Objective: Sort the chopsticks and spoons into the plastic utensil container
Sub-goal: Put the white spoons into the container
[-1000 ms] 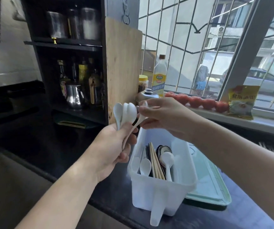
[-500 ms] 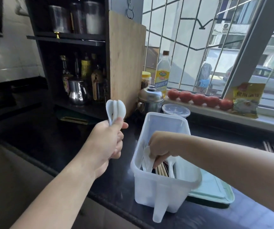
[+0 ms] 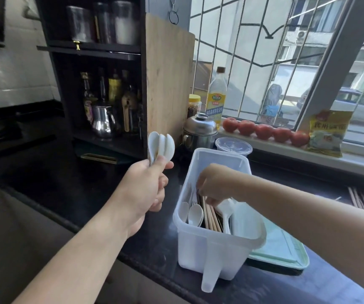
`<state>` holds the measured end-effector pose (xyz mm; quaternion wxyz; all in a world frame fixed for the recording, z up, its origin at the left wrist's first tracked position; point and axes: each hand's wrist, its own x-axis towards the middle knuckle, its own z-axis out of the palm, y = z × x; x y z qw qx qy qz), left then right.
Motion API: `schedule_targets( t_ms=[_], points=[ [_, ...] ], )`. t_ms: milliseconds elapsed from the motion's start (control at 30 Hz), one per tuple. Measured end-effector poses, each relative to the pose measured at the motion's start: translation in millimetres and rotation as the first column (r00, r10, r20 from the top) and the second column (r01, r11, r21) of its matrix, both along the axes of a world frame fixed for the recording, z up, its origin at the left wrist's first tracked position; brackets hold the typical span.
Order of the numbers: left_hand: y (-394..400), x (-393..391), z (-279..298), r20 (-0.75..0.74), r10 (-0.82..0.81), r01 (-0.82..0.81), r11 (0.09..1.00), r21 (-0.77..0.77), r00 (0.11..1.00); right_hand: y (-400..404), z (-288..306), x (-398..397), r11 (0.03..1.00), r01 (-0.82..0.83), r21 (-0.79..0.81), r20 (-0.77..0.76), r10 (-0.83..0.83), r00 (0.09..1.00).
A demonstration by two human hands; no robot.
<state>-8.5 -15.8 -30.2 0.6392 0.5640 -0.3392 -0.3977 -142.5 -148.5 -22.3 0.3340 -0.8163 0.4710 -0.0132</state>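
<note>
A white plastic utensil container (image 3: pixel 220 249) stands on the dark counter. Inside it stand wooden chopsticks (image 3: pixel 211 216) and white spoons (image 3: pixel 195 215). My left hand (image 3: pixel 146 187) holds a bunch of white spoons (image 3: pixel 161 145) upright, to the left of the container and above it. My right hand (image 3: pixel 214 185) reaches into the container with its fingers curled downward, the fingertips at the chopstick tops and beside another white spoon (image 3: pixel 227 210). Whether those fingers still hold that spoon is unclear. More loose chopsticks (image 3: pixel 360 198) lie on the counter at the far right.
A pale green tray (image 3: pixel 284 249) lies right of the container. Behind the container stand a steel pot (image 3: pixel 199 132) and a round lidded tub (image 3: pixel 233 147). A wooden cutting board (image 3: pixel 167 80) leans on a dark shelf. Tomatoes (image 3: pixel 264 131) line the windowsill.
My right hand took one spoon from the bunch, carried it down into the container and now sits lower among the utensils. My left hand drifted slightly left with the other spoons.
</note>
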Motion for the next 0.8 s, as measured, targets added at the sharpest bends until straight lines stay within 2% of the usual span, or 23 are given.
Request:
schedule_targets(
  t_ms=[33, 67, 133, 200, 267, 367, 433, 500, 533, 567, 600, 633, 667, 700, 733, 800],
  points=[
    [0, 0, 2, -0.001, -0.001, 0.001, 1.0, -0.003, 1.0, -5, 7, -4, 0.999, 0.038, -0.032, 0.145, -0.033, 0.989],
    [0, -1, 3, 0.0, -0.003, 0.003, 1.0, -0.007, 1.0, -5, 17, -7, 0.995, 0.037, -0.092, 0.222, -0.016, 0.975],
    [-1, -6, 7, 0.018, -0.017, 0.018, 1.0, -0.021, 1.0, 0, 35, -16, 0.999, 0.03, 0.036, 0.472, -0.043, 0.881],
    [-3, -13, 11, 0.053, -0.043, 0.045, 0.998, -0.04, 0.998, 10, 52, -18, 0.968, -0.129, 0.216, 0.64, -0.04, 0.768],
    [-5, -21, 16, 0.086, -0.092, 0.097, 0.994, -0.056, 0.992, 17, 62, -19, 0.954, -0.209, 0.214, 0.698, 0.0, 0.716],
    [-5, -26, 23, 0.065, -0.181, 0.184, 0.981, -0.054, 0.981, 20, 67, -19, 0.984, -0.158, 0.086, 0.721, 0.048, 0.692],
    [-3, -23, 24, -0.022, -0.207, 0.206, 0.977, -0.053, 0.978, 18, 67, -23, 0.967, -0.201, 0.155, 0.748, 0.018, 0.664],
    [-1, -16, 21, -0.098, -0.157, 0.153, 0.987, -0.05, 0.983, 10, 69, -28, 0.97, -0.145, 0.196, 0.769, -0.06, 0.637],
    [0, -12, 18, -0.082, -0.092, 0.09, 0.996, -0.027, 0.992, 2, 70, -31, 0.981, -0.067, 0.18, 0.773, -0.099, 0.626],
    [0, -7, 14, -0.017, -0.016, 0.016, 1.0, 0.003, 1.0, -9, 68, -34, 0.993, 0.067, 0.095, 0.747, -0.115, 0.655],
    [1, -2, 10, 0.068, 0.048, -0.05, 0.998, 0.026, 0.997, -21, 66, -36, 0.97, 0.227, -0.088, 0.654, -0.116, 0.748],
    [1, 2, 7, 0.139, 0.092, -0.098, 0.994, 0.041, 0.986, -32, 62, -36, 0.906, 0.299, -0.301, 0.488, -0.123, 0.864],
    [0, 4, 4, 0.182, 0.116, -0.127, 0.991, 0.05, 0.976, -38, 57, -33, 0.868, 0.269, -0.417, 0.306, -0.145, 0.941],
    [0, 5, 3, 0.201, 0.125, -0.139, 0.989, 0.053, 0.972, -39, 49, -29, 0.88, 0.218, -0.421, 0.154, -0.168, 0.974],
    [0, 5, 4, 0.2, 0.122, -0.135, 0.989, 0.054, 0.972, -39, 39, -23, 0.924, 0.166, -0.345, 0.049, -0.159, 0.986],
    [-2, 2, 6, 0.167, 0.098, -0.108, 0.993, 0.051, 0.981, -35, 15, -11, 0.985, 0.108, -0.133, -0.056, -0.117, 0.992]
  ],
)
